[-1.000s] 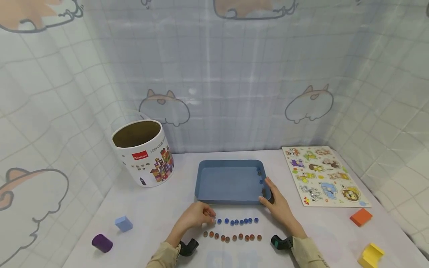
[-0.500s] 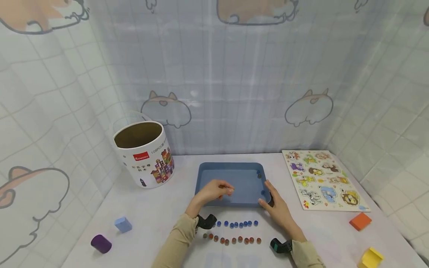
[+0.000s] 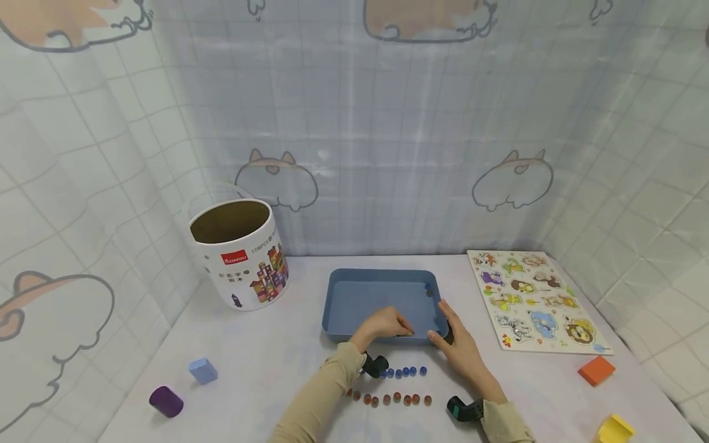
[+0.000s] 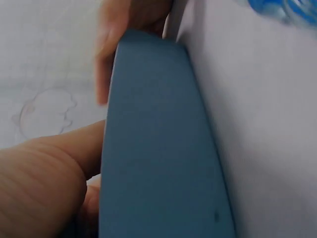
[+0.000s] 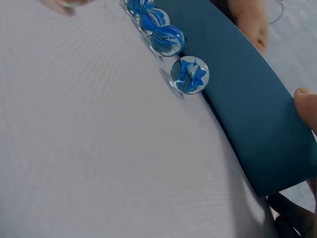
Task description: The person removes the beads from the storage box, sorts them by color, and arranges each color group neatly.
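Note:
My left hand [image 3: 388, 323] reaches over the front wall of a blue tray [image 3: 360, 294], its fingertips hidden inside near the right corner. In the left wrist view the tray wall [image 4: 153, 139] covers them, so a held marble cannot be made out. My right hand [image 3: 462, 351] grips the tray's front right corner, the thumb [image 5: 305, 106] on the rim. Dark marbles [image 3: 429, 290] lie in the tray's back right corner. Before the tray, blue marbles [image 5: 190, 75] form a row, partly covered by my left wrist. Nearer me runs a row of brownish-red marbles [image 3: 397, 397].
A white bucket [image 3: 238, 258] stands at the back left. On the left lie a light blue block [image 3: 203, 371] and a purple cylinder [image 3: 166, 401]. To the right are an animal puzzle board [image 3: 534, 301], an orange block [image 3: 596, 370] and a yellow block [image 3: 615, 429].
From the left end of the blue row, my left hand has moved up over the tray, then right and down toward its front right corner. My right hand stays at that corner.

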A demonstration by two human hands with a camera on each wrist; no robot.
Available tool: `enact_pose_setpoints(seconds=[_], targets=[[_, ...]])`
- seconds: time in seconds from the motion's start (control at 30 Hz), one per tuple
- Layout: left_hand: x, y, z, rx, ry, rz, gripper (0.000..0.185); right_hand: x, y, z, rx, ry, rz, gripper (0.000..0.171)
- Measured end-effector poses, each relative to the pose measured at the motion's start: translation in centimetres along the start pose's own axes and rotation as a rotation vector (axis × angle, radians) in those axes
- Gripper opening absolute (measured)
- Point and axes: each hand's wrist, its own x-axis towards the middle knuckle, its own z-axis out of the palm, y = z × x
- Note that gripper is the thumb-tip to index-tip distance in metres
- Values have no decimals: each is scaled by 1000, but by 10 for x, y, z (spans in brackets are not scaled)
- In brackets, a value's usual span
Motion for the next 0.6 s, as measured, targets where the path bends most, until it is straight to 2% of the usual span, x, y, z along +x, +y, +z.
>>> enact_pose_setpoints(seconds=[0.27,0.6], targets=[[13,13,16,60,31,-1,11,1,1,1,-14,3,-9,75],[20,26,24,167,26,2,17,0,0,-2,-14,0,-15,74]])
